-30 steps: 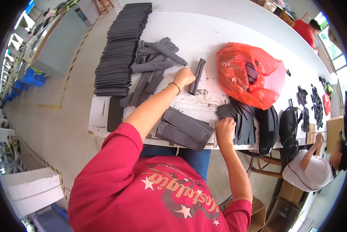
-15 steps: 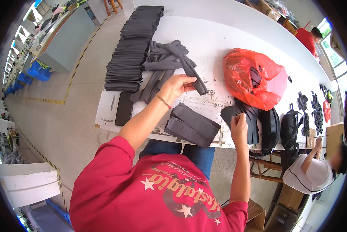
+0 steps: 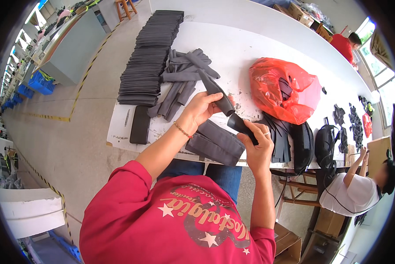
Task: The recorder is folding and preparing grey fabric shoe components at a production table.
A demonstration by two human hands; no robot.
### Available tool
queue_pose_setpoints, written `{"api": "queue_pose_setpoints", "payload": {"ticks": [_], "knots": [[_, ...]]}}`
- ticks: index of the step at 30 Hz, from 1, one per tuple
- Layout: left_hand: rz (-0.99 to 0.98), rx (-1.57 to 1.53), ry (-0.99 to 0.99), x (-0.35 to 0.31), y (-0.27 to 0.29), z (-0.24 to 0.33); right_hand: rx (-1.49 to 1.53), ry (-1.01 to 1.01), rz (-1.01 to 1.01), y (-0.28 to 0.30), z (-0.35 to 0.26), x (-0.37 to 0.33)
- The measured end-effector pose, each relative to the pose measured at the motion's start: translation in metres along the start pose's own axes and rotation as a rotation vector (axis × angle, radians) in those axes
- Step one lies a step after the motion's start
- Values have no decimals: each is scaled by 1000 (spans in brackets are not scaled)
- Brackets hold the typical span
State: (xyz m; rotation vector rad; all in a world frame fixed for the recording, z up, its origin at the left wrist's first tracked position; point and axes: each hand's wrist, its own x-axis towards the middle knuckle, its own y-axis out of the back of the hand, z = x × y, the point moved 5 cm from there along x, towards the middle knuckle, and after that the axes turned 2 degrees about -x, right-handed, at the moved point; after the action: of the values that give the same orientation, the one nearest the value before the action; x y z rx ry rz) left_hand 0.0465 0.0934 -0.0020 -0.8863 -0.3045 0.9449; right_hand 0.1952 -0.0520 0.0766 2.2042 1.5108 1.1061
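My left hand (image 3: 199, 109) pinches a dark grey fabric tube (image 3: 210, 86) near its lower end. A smooth black strip (image 3: 237, 123), curled at its tip, is gripped in my right hand (image 3: 260, 147). The strip's tip lies right at the tube's lower end; whether it has entered is too small to tell. Beyond my left hand lies a loose pile of grey fabric tubes (image 3: 180, 93). Flat grey fabric pieces (image 3: 217, 143) rest at the table's near edge, below both hands. More black strips (image 3: 282, 145) fan out just right of my right hand.
A tall row of stacked dark fabric pieces (image 3: 140, 81) lines the table's left side, with a black rectangular object (image 3: 140, 125) nearer me. An open red plastic bag (image 3: 265, 88) stands at right, beside black mesh padding (image 3: 302, 147). A person in white (image 3: 351, 196) sits further right.
My right hand has brought a black strip up and left from the strip stack to the tube's end. My left hand has shifted slightly, still holding the tube.
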Motion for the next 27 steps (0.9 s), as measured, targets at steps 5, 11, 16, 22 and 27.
{"api": "queue_pose_setpoints", "payload": {"ticks": [5, 11, 16, 22, 27], "knots": [[-48, 11, 60, -5, -9, -7, -157, 131, 27, 0, -7, 5], [-41, -11, 114, -6, -7, -8, -326, 252, 97, 1, -10, 4], [3, -45, 122, -2, -3, -11, -262, 220, 50, 1, -14, 3], [1, -10, 147, -8, -9, -13, -372, 319, 81, 2, -13, 7], [2, 50, 130, -14, -13, -12, -532, 408, 148, 1, -15, 3]]}}
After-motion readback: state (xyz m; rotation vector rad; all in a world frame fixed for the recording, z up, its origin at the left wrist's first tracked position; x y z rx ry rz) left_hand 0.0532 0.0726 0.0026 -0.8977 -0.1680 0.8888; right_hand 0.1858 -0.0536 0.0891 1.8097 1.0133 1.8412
